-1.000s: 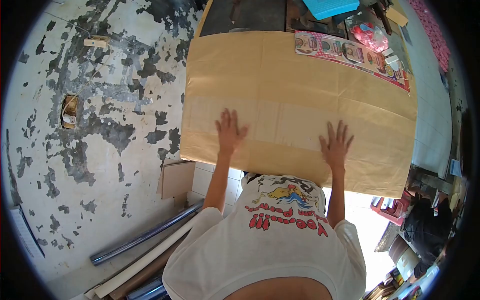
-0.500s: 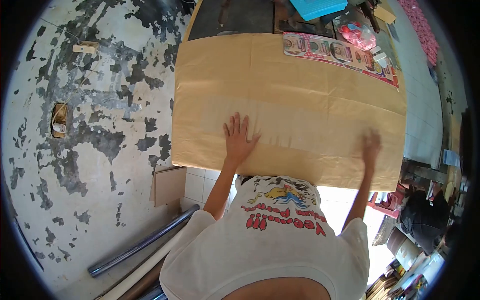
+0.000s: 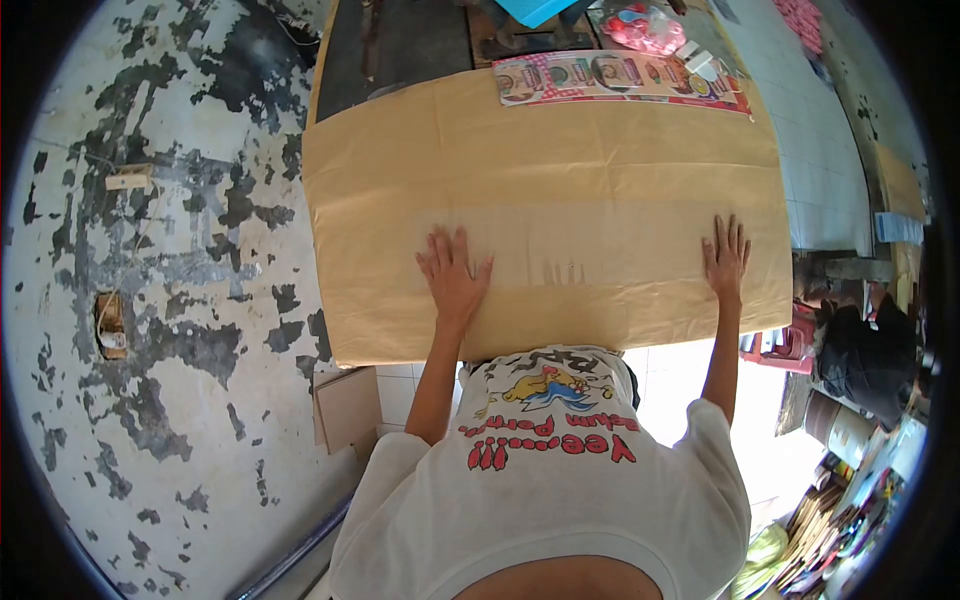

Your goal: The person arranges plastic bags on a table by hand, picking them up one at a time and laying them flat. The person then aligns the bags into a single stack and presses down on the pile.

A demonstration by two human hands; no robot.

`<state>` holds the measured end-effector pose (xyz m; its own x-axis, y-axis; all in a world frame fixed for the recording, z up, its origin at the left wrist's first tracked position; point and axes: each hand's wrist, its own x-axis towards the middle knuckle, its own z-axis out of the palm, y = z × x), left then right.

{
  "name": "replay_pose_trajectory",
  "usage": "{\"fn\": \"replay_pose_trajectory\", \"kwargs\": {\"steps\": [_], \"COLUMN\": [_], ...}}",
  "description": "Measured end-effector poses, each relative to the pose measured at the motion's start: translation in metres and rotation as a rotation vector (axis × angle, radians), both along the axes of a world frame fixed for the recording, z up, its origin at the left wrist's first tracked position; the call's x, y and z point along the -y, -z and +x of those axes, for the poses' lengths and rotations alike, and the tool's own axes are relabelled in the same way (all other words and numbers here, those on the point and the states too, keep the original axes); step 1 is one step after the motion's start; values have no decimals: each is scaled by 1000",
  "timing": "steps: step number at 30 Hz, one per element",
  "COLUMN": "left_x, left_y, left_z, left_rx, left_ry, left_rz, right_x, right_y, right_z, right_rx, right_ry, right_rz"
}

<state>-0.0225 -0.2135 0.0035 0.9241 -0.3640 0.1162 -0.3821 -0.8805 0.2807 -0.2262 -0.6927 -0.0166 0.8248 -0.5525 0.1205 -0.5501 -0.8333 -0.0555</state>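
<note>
A large brown paper covering (image 3: 460, 140) is spread over the table in front of me. Along its middle runs a pale, see-through strip (image 3: 590, 235) that looks like a thin plastic sheet, with small wrinkles near its lower edge. My left hand (image 3: 455, 285) lies flat at the strip's left part, fingers spread. Toward the right end, my right hand (image 3: 727, 262) rests palm down with its fingers stretched out. Neither hand holds anything.
A printed banner strip (image 3: 620, 78) lies at the back, with a pink plastic bag (image 3: 645, 30) and a white object (image 3: 697, 60) near it. Left stands a peeling wall (image 3: 190, 330). A red plastic crate (image 3: 785, 340) is on the right, and a board (image 3: 348, 410) leans at lower left.
My right hand, blurred by motion before, is now sharp and flat on the covering. My left hand stays flat and spread. The whole view has shifted and turned slightly.
</note>
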Motion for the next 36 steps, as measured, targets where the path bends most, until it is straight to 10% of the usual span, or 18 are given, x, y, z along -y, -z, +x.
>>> {"fn": "replay_pose_trajectory", "kwargs": {"steps": [6, 19, 36], "left_x": [34, -36, -57], "left_y": [-3, 1, 6], "left_z": [11, -28, -57], "left_rx": [-14, -21, -26], "left_ry": [304, 226, 170], "left_rz": [42, 68, 175], "right_x": [9, 3, 18], "right_y": [12, -3, -5], "right_z": [-9, -79, -80], "right_rx": [128, 157, 219], "right_ry": [-72, 836, 782], "right_rz": [67, 41, -10]}}
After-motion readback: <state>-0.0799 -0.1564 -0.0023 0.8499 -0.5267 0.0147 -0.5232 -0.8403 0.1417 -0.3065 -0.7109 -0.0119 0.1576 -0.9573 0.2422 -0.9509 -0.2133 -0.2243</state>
